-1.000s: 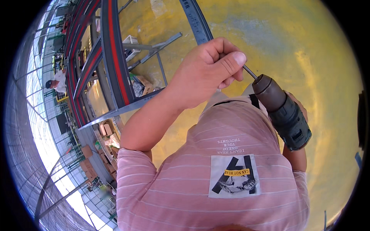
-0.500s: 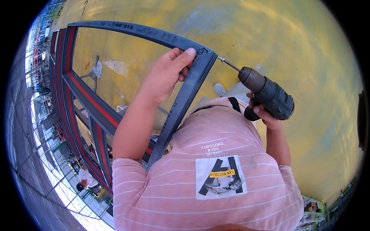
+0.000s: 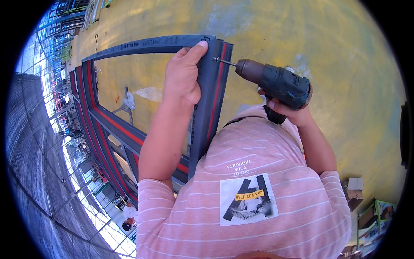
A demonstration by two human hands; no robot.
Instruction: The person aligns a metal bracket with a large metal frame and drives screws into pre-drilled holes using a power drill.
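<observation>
A dark grey metal window frame (image 3: 208,99) with red strips stands in front of me, a corner near the upper middle. My left hand (image 3: 183,77) is closed on that corner, thumb pressed on the upper face; its fingers are partly hidden by the frame. My right hand (image 3: 288,113) is wrapped round the handle of a dark cordless drill (image 3: 276,82), which points left. Its long thin bit (image 3: 226,62) reaches the outer side of the corner, with what looks like a screw (image 3: 215,59) at the tip.
More red-striped frame bars (image 3: 118,123) run along the left. Beyond the opening, a grey stand (image 3: 128,103) with a plastic bag is on the yellow floor (image 3: 336,47). A cardboard box (image 3: 354,190) and a green rack (image 3: 375,216) are at lower right. Another person (image 3: 129,216) is at lower left.
The drill has moved left and levelled out, its tip now over the frame's side rather than just off the corner. That red-striped side has come into view. My left hand keeps its hold.
</observation>
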